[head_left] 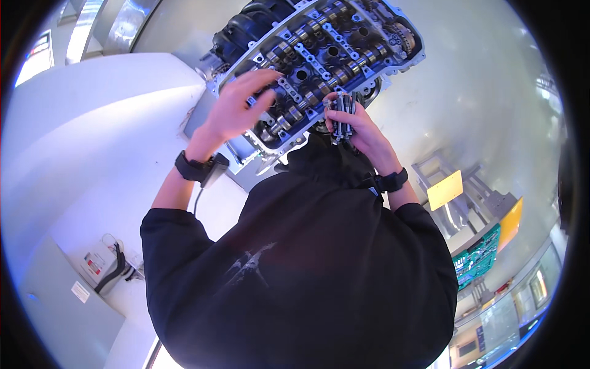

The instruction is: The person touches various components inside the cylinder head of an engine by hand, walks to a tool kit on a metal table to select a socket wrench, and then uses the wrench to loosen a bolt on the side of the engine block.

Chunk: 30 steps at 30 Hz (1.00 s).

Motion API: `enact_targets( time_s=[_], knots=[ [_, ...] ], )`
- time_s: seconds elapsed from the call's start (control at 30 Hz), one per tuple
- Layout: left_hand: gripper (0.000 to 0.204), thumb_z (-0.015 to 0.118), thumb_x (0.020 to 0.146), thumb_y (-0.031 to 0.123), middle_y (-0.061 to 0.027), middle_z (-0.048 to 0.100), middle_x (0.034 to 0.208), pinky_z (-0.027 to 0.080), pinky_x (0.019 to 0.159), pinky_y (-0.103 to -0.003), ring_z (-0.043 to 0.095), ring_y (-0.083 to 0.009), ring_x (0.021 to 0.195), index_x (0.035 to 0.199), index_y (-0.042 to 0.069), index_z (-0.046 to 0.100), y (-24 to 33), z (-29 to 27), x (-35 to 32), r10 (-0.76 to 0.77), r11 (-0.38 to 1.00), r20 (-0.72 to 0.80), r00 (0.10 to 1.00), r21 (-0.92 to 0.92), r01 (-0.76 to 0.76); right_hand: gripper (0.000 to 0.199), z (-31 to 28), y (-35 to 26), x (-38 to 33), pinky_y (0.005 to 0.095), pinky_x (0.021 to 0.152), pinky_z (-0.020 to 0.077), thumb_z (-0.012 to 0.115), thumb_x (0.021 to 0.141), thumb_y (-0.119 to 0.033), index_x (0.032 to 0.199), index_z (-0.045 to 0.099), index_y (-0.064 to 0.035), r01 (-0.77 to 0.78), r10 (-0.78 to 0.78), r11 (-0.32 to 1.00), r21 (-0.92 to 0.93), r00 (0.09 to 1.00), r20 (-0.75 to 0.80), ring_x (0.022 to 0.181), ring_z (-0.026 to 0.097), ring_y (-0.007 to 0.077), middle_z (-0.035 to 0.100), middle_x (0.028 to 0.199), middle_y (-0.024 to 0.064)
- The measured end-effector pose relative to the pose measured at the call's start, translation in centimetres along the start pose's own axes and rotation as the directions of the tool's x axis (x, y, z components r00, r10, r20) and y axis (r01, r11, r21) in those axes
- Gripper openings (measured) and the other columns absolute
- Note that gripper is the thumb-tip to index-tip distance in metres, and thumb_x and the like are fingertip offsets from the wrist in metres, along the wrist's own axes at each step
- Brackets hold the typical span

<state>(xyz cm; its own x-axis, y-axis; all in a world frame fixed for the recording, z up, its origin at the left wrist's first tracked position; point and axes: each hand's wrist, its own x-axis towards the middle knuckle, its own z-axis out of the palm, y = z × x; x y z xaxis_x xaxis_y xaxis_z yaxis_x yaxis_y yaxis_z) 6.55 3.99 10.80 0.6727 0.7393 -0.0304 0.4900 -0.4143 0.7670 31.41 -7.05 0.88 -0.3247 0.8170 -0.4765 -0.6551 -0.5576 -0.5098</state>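
An engine's cylinder head (310, 58) lies uncovered in front of me, with two camshafts (307, 98) and their bearing caps showing. My left hand (236, 104) hovers over its near left end, slightly blurred. The thumb and fingers are curved and apart, and I see nothing between them. At the near edge of the cylinder head, my right hand (362, 126) is closed round a bundle of long metal bolts (343, 117). Their shafts lie side by side across the fingers. Black bands sit on both wrists, and a cable hangs from the left one.
Black ribbed plastic engine parts (255, 27) border the far left side of the cylinder head. To the right stand a grey frame with a yellow panel (445, 189) and a green tray (478, 258) of small parts. A grey cabinet (67, 301) is at the lower left.
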Motion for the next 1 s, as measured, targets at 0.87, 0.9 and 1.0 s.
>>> enact_targets(
  time_s=[0.87,0.9,1.0],
  knots=[
    [0.020,0.059,0.089,0.013,-0.0118,0.061,0.110,0.043,0.099,-0.042,0.053,-0.0305,0.117,0.106,0.003,0.060,-3.4,4.4,-5.9,-0.061,0.927,0.242,0.968,0.372,-0.035,0.040,-1.2,1.3,-0.1,0.0312,0.068,0.0521,0.071,0.081,-0.014,0.114,0.050,-0.0075,-0.033,0.027,0.994,0.105,0.998,0.056,0.079,0.064,0.0212,0.058,0.088,0.0051],
    [0.022,0.057,0.091,0.017,-0.0123,0.061,0.110,0.040,0.102,-0.042,0.053,-0.0299,0.116,0.108,0.003,0.060,-3.7,4.3,-5.8,-0.051,0.866,0.247,0.968,0.494,-0.081,0.040,-1.3,1.2,0.0,0.0312,0.068,0.0521,0.071,0.081,-0.014,0.114,0.050,-0.0075,-0.021,0.015,0.993,0.118,0.999,0.052,0.079,0.064,0.0212,0.058,0.088,0.0051],
    [0.029,0.055,0.093,0.029,-0.0115,0.062,0.109,0.035,0.107,-0.042,0.052,-0.0285,0.119,0.108,0.005,0.061,-5.8,4.6,-5.3,-0.019,0.828,0.332,0.943,0.534,-0.172,0.039,-1.6,1.0,-0.1,0.0309,0.068,0.0514,0.071,0.081,-0.013,0.113,0.050,-0.0073,0.020,-0.026,0.984,0.179,0.999,0.031,0.077,0.064,0.0208,0.057,0.086,0.0051]
  ],
)
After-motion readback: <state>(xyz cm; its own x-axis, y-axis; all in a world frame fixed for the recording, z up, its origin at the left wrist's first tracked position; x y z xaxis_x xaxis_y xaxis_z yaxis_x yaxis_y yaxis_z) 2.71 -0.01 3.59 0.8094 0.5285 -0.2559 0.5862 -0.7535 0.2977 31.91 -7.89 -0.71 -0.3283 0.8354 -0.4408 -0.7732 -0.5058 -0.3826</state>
